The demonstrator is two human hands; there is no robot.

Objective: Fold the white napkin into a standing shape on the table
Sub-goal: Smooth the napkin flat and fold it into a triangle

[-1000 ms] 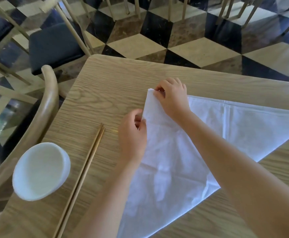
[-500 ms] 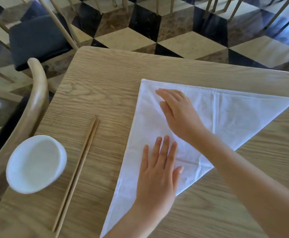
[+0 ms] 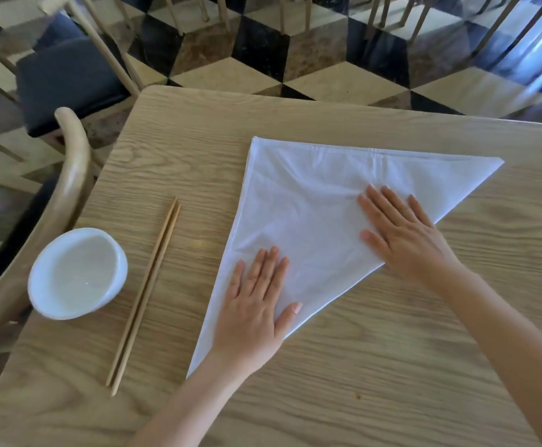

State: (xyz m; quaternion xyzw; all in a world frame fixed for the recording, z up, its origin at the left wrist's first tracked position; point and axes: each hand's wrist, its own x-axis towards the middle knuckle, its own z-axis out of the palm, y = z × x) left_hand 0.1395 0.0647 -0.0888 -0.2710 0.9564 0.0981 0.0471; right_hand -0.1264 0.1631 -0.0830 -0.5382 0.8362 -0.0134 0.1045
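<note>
White napkin [image 3: 311, 201] lies flat as a folded triangle on the desk [image 3: 376, 366], left hand [image 3: 250, 317] pressing its near-left part and right hand [image 3: 405, 233] its right part, fingers of both spread wide, gripping nothing

The napkin [image 3: 311, 201] lies flat on the table [image 3: 392, 366], with 2 hands on it: left [image 3: 256, 304] near, right [image 3: 398, 230] farther. Chopsticks [image 3: 144, 295] lie left of it, a bowl [image 3: 76, 272] farther left.
</note>
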